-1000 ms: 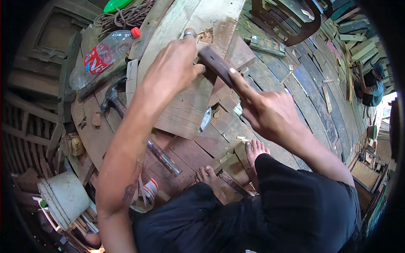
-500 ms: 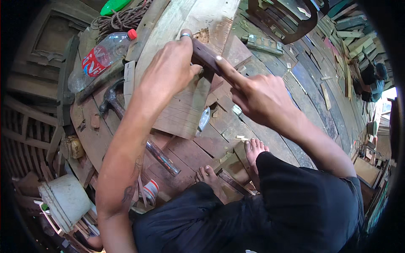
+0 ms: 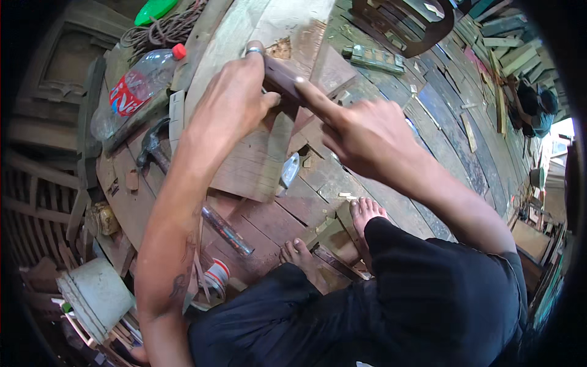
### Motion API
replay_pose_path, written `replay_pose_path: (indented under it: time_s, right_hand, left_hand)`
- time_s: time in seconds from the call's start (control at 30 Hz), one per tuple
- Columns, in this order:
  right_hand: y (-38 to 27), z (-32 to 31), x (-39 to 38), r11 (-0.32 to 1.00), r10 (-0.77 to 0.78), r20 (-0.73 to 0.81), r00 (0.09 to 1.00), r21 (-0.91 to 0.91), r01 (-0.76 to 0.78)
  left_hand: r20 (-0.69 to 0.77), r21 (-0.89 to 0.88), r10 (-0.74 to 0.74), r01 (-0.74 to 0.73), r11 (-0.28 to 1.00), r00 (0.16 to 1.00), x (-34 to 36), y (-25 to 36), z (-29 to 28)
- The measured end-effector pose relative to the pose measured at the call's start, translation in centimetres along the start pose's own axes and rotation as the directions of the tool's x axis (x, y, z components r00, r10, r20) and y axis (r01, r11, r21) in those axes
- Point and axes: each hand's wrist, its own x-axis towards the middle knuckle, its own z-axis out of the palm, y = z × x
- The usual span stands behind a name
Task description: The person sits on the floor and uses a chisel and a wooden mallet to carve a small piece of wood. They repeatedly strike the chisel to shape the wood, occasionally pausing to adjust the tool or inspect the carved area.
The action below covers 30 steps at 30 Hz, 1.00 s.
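Bar (image 3: 282,74): lying at a slant between both hands, over the board (image 3: 293,21) and just beside its rough patch (image 3: 279,48); I am not able to tell whether it is touching the wood.
Progress: I am judging the work to be under way; the bar is in place and both hands are engaging it, while letting go is not yet done and the patch is standing uncovered.
Left hand (image 3: 229,98): grasping the far end, wrist bending, index finger reaching forward, thumb pointing inward; its forearm is crossing over the hammer (image 3: 227,231).
Right hand (image 3: 373,131): grasping the near end, index finger extending along the top, the others curling under, partly hidden; its forearm is slanting in from lower right.
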Motion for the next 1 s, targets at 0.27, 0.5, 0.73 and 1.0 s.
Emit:
replay_pose_path:
  time_s: [0.27,0.5,0.73,1.0]
  right_hand:
    - [0.3,-0.8,-1.0,0.999,0.042,0.044,0.998,-0.007,-0.042]
    - [0.3,-0.3,-1.6,0.999,0.016,0.014,1.000,0.034,-0.017]
    - [0.4,0.3,0.0,0.999,-0.034,-0.068,0.997,-0.036,0.032]
    - [0.7,1.6,1.3,0.999,-0.046,-0.148,0.988,-0.010,0.045]
  left_hand:
    - [0.026,0.059,-0.059,0.058,0.997,0.998,0.0,0.5,-0.1]
    - [-0.043,0.098,0.013,-0.008,0.995,0.999,-0.1,0.0,0.8]
    - [-0.074,0.043,0.056,-0.053,0.998,0.996,0.0,-0.3,0.4]
    - [-0.057,0.038,0.051,-0.049,0.998,0.997,0.0,0.1,0.0]
